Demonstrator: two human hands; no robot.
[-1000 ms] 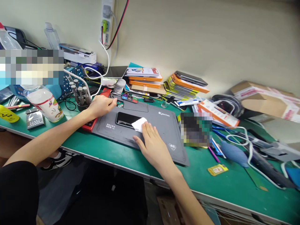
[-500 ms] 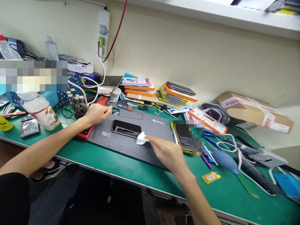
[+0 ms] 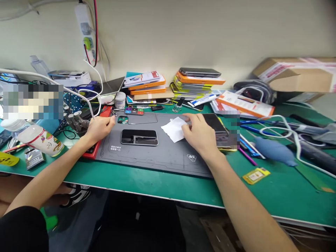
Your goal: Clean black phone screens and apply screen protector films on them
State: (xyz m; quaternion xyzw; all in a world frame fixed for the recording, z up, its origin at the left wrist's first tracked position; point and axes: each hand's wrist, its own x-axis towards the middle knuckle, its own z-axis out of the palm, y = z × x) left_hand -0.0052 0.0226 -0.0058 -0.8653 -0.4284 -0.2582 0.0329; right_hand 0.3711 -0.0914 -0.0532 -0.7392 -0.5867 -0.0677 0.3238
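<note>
A black-screened phone lies on a grey work mat, its glass reflecting light. To its right, my right hand pinches the edge of a thin white wipe, which hangs spread out over the mat. Left of the phone, my left hand is closed beside a red device at the mat's left end. Whatever sits in those left fingers is hidden. Beyond the left hand, a small green circuit board shows on the mat.
Stacked orange and yellow boxes stand at the back. At right are dark panels, a blue air blower and a yellow packet. A patterned bottle and a screwdriver holder are at left, with cables around.
My right hand has drawn the wipe away from the phone, to the right and back, and the crumpled wipe has opened out. My left hand stays closed at the mat's left end. The view has shifted.
</note>
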